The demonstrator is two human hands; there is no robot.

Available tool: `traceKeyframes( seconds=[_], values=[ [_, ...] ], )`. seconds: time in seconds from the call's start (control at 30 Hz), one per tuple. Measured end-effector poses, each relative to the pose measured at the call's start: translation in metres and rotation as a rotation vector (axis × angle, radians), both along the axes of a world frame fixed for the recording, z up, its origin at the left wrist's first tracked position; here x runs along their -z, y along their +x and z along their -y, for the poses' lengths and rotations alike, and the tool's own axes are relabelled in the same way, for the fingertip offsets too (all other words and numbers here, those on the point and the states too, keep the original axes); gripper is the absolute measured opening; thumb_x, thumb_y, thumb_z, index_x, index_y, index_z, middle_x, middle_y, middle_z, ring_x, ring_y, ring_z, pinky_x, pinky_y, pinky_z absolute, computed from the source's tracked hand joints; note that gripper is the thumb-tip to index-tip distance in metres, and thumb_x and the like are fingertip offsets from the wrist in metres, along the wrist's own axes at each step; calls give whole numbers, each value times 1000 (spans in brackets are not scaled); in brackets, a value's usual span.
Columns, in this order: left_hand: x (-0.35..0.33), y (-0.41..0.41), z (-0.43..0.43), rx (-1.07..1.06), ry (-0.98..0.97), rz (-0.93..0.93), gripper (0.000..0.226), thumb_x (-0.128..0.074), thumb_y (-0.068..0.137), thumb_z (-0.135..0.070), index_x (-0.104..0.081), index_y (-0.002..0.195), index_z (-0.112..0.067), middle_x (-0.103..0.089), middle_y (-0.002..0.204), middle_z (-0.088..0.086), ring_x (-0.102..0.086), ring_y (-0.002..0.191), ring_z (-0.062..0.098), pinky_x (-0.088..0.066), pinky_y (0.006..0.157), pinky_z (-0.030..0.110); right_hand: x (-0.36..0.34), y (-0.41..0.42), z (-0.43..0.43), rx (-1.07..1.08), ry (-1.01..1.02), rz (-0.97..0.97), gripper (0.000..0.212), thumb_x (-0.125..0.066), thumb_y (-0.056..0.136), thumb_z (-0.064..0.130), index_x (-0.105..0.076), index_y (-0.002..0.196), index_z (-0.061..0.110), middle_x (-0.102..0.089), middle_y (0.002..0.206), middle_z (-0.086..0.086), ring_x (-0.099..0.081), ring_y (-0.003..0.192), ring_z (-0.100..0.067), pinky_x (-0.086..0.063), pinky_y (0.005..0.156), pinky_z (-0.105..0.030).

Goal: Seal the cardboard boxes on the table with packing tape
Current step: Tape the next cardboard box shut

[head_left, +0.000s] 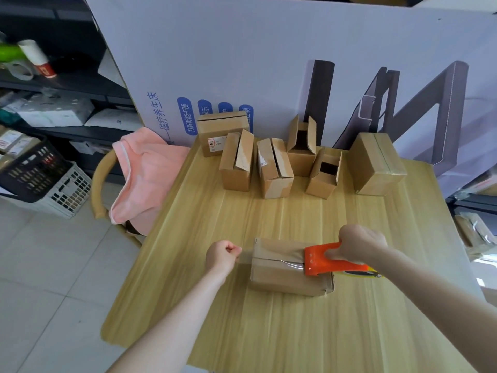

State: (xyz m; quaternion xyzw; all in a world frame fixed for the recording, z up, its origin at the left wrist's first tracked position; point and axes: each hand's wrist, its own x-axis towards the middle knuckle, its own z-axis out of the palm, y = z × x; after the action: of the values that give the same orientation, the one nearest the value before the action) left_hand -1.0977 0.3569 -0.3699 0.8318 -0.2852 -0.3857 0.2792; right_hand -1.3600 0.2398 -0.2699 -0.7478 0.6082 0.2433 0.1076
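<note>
1. Head view, the work: a brown box (279, 273) lies on the near-middle of the table (269, 340). Its closed flaps face up, and its long axis runs left to right with the seam along it.
2. Head view, left hand (223, 255): it sits just off the box's left end, fingers curled in a tight grip. It appears to pinch the free end of the clear tape (245, 256), drawing it taut over that edge.
3. Head view, right hand (360, 244): its grip is wrapped round the handle of the orange tape dispenser (322, 261). The dispenser's front edge sits on the seam toward the box's right end, and a shiny strip of tape shows on the seam just left of it.
4. The relation that matters: the untaped stretch lies to the right of the dispenser, on the same left-right line, and the right hand is much the nearer. I'd judge the next move to be a straight pull rightward over the right end and down its side, then a tear. Drifting off line would leave part of the seam open.
5. Head view, far side: a row of boxes (274, 168) stands at the table's far edge, several with flaps open. Behind them leans a big printed board (269, 63). To the left is a chair (98, 189) draped with a pink cloth (145, 173).
</note>
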Motion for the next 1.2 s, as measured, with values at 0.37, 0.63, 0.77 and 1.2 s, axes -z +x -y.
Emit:
traceKeyframes(
  seconds=[0.37,0.63,0.77,1.2],
  values=[
    [23,-23,6,-134,-7,-107,8,-62,90,-12,-68,87,-10,-66,74,-3,-58,62,5,-37,48,16,4,-3,-2,5,-43,15,42,-60,73,64,-56,73,23,-61,71,8,-56,63,-10,-38,49,-23],
    [31,-43,1,-212,-71,-47,8,-65,87,-11,-70,83,-15,-72,89,5,-64,81,19,-42,67,25,6,-3,-4,25,-42,30,40,-60,74,62,-55,73,22,-61,70,7,-56,63,-11,-37,49,-23],
    [35,-34,-1,-138,79,-55,63,-65,88,-38,-45,140,-9,-56,135,11,-53,124,28,-44,101,38,6,-1,-2,27,-28,20,42,-61,73,64,-54,73,22,-61,70,7,-56,62,-11,-38,48,-23],
    [20,-70,1,119,-136,-24,51,-28,104,-35,-33,145,-6,-53,135,13,-51,122,28,-42,95,35,8,-6,-9,119,3,82,48,-59,74,67,-58,77,20,-62,74,6,-58,67,-13,-41,52,-25]
  ],
)
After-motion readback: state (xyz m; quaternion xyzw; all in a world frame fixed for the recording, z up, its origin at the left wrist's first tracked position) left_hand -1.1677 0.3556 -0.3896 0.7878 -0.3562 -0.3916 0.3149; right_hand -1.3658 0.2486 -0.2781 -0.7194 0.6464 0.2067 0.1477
